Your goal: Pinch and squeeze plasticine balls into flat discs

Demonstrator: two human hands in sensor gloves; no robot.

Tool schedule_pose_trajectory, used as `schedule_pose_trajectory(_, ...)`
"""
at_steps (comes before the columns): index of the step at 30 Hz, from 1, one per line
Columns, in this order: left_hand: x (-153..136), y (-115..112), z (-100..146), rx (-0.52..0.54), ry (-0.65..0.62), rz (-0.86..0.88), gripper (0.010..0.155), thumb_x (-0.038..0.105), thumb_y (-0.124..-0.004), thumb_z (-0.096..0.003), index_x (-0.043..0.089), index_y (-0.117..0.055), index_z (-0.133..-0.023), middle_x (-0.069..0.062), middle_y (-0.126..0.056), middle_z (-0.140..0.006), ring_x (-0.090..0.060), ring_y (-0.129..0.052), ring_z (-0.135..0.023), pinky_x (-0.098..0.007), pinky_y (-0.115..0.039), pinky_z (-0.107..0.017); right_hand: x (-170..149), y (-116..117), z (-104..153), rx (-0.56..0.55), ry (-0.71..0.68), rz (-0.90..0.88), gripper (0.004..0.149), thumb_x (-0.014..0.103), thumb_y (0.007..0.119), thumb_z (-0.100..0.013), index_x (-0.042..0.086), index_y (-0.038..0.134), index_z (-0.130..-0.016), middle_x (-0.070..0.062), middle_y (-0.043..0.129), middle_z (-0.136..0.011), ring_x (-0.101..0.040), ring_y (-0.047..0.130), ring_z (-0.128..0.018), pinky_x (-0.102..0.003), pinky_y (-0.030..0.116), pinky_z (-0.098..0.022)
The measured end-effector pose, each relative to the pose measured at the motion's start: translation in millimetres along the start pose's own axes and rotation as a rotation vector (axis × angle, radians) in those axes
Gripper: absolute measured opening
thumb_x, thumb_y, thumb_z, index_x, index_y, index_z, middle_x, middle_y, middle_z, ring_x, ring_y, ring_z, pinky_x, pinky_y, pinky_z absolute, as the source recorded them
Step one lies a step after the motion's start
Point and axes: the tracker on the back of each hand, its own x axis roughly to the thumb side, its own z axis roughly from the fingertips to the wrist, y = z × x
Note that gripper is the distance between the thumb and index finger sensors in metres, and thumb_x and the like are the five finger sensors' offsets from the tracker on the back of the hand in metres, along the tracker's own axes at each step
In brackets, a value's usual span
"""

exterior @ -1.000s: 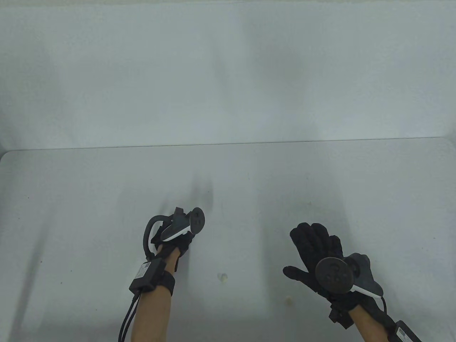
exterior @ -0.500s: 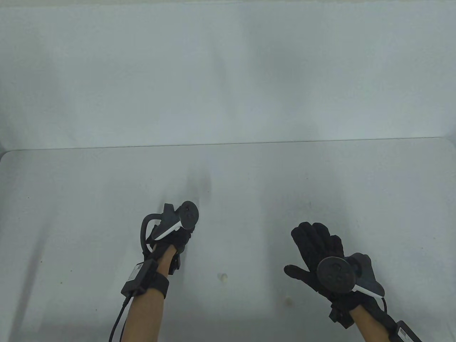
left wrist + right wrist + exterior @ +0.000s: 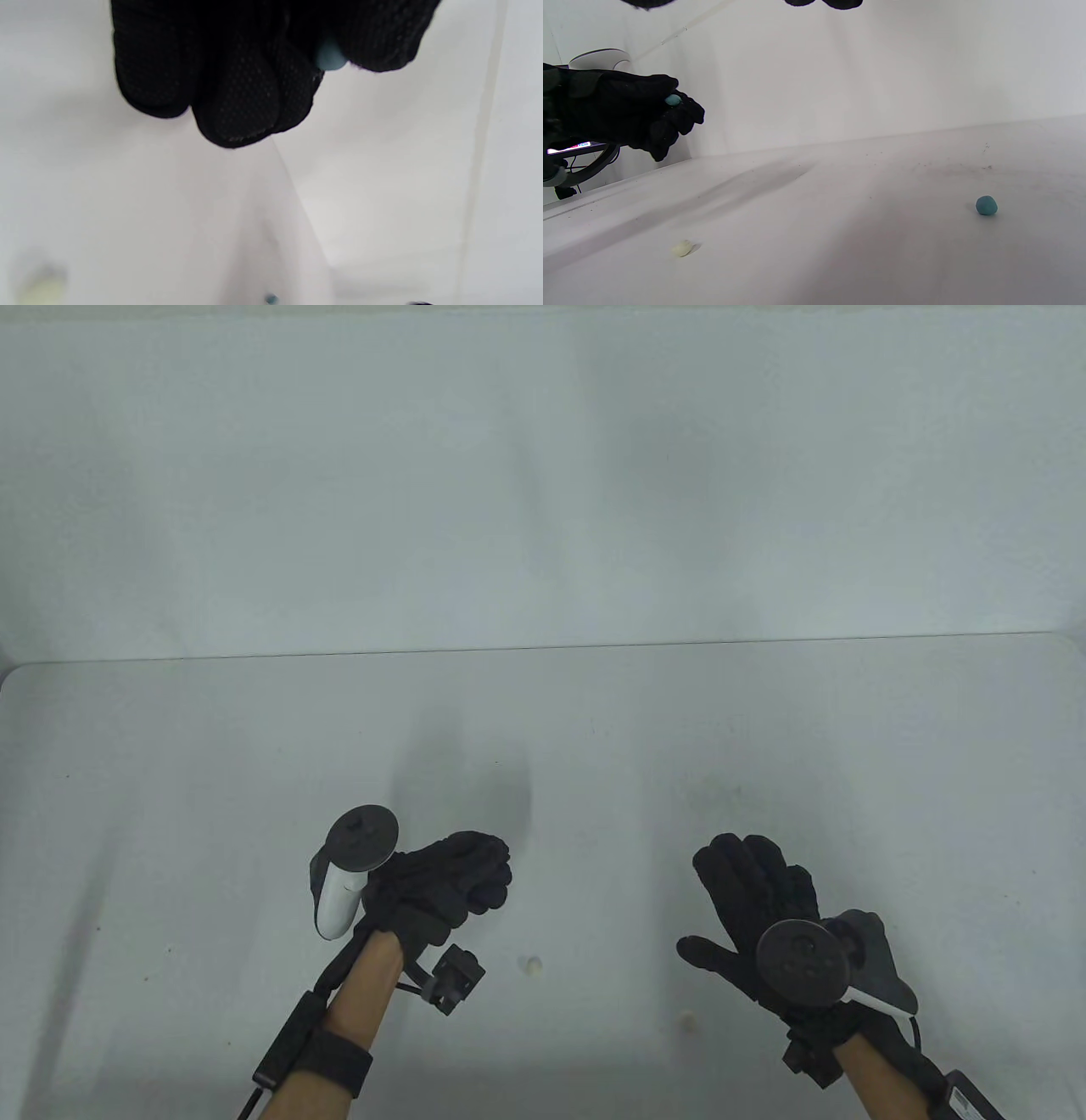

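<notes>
Left hand [image 3: 450,878] rolled over, pinching blue plasticine [image 3: 673,100]

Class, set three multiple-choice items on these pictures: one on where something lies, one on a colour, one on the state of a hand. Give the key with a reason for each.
1. Where does the free blue ball lie?
A. on the table
B. in the right hand
C. on the pale lump

2. What colour is the piece that the left hand pinches?
A. red
B. light blue
C. black

3. How is the right hand?
A. closed in a fist
B. open, fingers spread, holding nothing
C. pressing a ball flat

Key:
1 A: in the right wrist view the blue ball sits alone on the table, apart from the pale lump.
2 B: a light blue piece shows between the fingers of the left hand.
3 B: in the table view the right hand is spread above the table with nothing in it.
</notes>
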Motion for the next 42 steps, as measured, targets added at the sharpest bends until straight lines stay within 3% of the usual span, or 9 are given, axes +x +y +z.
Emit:
schedule_pose_trajectory(7,-17,-30,22,-0.100,0.015,0.307,0.050,0.038,-0.077,-0.0510,0.008,-0.079,-0.091,-0.012,-0.095,-0.081,-0.025,-0.106,-0.065,-0.042,-0.088,-0.055,0,1,0,0.011,0.001,-0.011,0.085,0.068,0.051,-0.054,0.012,0.032,-0.117,-0.019,0.032,-0.123,-0.054,0.035,-0.110,-0.077,0.044,-0.069)
schedule_pose_trajectory(9,-20,-35,27,-0.083,0.025,0.348,0.048,0.036,-0.078,-0.0508,0.009,-0.079,-0.091,-0.011,-0.096,-0.080,-0.023,-0.107,-0.064,-0.040,-0.089,-0.055,0,1,0,0.013,0.001,-0.009,0.085,0.068,0.050,-0.054,0.012,0.033,-0.117,-0.019,0.032,-0.123,-0.054,0.035,-0.110,-0.077,0.044,-0.069)
schedule_pose_trajectory(19,-22,-29,31,0.022,-0.004,0.252,0.045,0.034,-0.077,-0.0496,0.010,-0.081,-0.088,-0.003,-0.100,-0.074,-0.015,-0.112,-0.059,-0.032,-0.094,-0.053,0,2,-1,0.035,0.006,-0.020,0.085,0.067,0.051,-0.054,0.012,0.033,-0.117,-0.019,0.032,-0.123,-0.054,0.035,-0.110,-0.076,0.044,-0.069)
schedule_pose_trajectory(25,-34,-31,29,-0.023,0.097,0.378,0.049,0.027,-0.068,-0.0558,0.004,-0.065,-0.099,-0.014,-0.084,-0.088,-0.028,-0.098,-0.071,-0.045,-0.080,-0.060,0,3,-1,0.039,0.012,-0.022,0.084,0.067,0.051,-0.055,0.012,0.034,-0.117,-0.019,0.033,-0.123,-0.055,0.036,-0.110,-0.076,0.044,-0.069)
schedule_pose_trajectory(27,-34,-33,29,-0.075,0.053,0.426,0.063,0.036,-0.062,-0.0579,-0.001,-0.051,-0.107,-0.023,-0.070,-0.099,-0.036,-0.087,-0.083,-0.049,-0.073,-0.066,0,2,-1,0.038,0.014,-0.022,0.084,0.067,0.051,-0.055,0.012,0.034,-0.117,-0.019,0.033,-0.123,-0.055,0.035,-0.110,-0.076,0.044,-0.069)
schedule_pose_trajectory(29,-34,-33,29,-0.098,0.030,0.484,0.072,0.046,-0.062,-0.0569,-0.002,-0.049,-0.108,-0.025,-0.066,-0.103,-0.039,-0.084,-0.087,-0.051,-0.070,-0.068,0,3,-2,0.041,0.015,-0.027,0.084,0.067,0.051,-0.055,0.012,0.034,-0.117,-0.019,0.033,-0.123,-0.054,0.036,-0.110,-0.076,0.044,-0.069)
schedule_pose_trajectory(37,-34,-29,32,0.023,0.062,0.391,0.050,0.038,-0.076,-0.0532,0.009,-0.073,-0.094,-0.008,-0.092,-0.082,-0.020,-0.106,-0.064,-0.037,-0.089,-0.055,0,3,-2,0.052,0.013,-0.027,0.084,0.066,0.051,-0.055,0.012,0.034,-0.117,-0.019,0.033,-0.123,-0.055,0.036,-0.110,-0.076,0.045,-0.069)
schedule_pose_trajectory(40,-31,-28,31,0.047,0.049,0.350,0.047,0.037,-0.078,-0.0510,0.010,-0.076,-0.090,-0.004,-0.097,-0.074,-0.014,-0.110,-0.057,-0.032,-0.093,-0.052,0,3,-3,0.051,0.012,-0.028,0.084,0.066,0.051,-0.055,0.012,0.034,-0.117,-0.019,0.033,-0.123,-0.055,0.036,-0.110,-0.076,0.045,-0.069)
schedule_pose_trajectory(42,-29,-27,32,0.053,0.048,0.327,0.050,0.036,-0.078,-0.0512,0.008,-0.074,-0.093,-0.001,-0.098,-0.072,-0.012,-0.111,-0.055,-0.031,-0.093,-0.051,0,3,-3,0.055,0.012,-0.030,0.084,0.066,0.051,-0.055,0.012,0.034,-0.117,-0.019,0.032,-0.123,-0.055,0.036,-0.110,-0.076,0.045,-0.069)
